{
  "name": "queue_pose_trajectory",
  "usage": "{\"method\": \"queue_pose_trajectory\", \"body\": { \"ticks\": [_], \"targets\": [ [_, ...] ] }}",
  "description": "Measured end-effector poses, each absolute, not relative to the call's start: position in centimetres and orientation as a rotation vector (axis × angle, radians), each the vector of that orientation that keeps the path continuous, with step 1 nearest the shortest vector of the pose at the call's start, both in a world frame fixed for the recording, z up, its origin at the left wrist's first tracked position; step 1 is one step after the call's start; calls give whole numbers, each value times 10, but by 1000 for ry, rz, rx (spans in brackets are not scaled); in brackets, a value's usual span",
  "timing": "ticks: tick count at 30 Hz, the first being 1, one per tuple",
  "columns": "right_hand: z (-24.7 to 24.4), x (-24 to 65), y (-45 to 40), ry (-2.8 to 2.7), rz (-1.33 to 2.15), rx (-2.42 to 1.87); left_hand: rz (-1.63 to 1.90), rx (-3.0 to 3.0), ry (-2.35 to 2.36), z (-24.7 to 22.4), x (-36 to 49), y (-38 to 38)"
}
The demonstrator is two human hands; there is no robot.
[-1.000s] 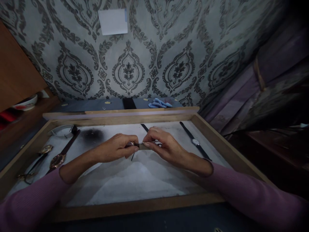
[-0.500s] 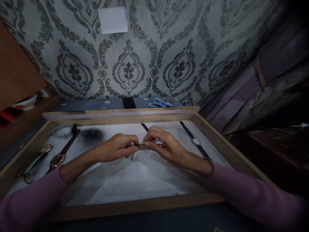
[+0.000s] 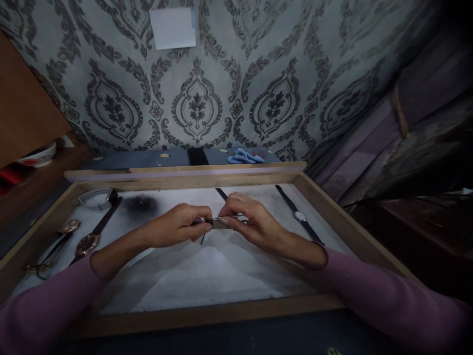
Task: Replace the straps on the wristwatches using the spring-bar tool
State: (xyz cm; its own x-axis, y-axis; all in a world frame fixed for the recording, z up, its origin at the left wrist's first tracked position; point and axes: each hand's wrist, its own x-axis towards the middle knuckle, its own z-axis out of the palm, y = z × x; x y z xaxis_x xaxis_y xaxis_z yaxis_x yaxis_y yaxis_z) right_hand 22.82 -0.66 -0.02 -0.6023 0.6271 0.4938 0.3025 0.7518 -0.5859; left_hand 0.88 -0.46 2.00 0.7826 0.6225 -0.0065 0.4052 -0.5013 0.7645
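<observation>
Above the white bottom of a wooden tray (image 3: 207, 315), my left hand (image 3: 183, 226) pinches a watch (image 3: 200, 220), whose case is mostly covered by the fingers. My right hand (image 3: 246, 217), closed as well, grips a thin metal tool (image 3: 217, 218) that meets the watch between the two hands. Part of a dark strap shows by the fingertips. Behind my right hand a black strap (image 3: 221, 194) lies in the tray, partly hidden. To the right rests a watch with a light dial and dark strap (image 3: 300, 216).
Several watches lie at the tray's left, among them a brown one (image 3: 87, 244), a gold one (image 3: 69, 226) and a grey one (image 3: 96, 199). A blue cloth (image 3: 245, 156) sits behind the tray's back rim. A bowl (image 3: 40, 156) stands on the left shelf.
</observation>
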Motion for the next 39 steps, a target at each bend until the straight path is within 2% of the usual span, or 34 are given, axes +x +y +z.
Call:
{"method": "queue_pose_trajectory", "body": {
  "ticks": [17, 28, 39],
  "targets": [
    [-3, 225, -9, -2276, 640, -688, 339, 2154, 759, 20, 11, -6],
    [-3, 226, -12, -2232, 970, -744, 343, 2155, 760, 22, 10, -5],
    [-6, 227, -10, -2181, 1119, -736, 354, 2129, 766, 19, 6, -5]
  ]
}}
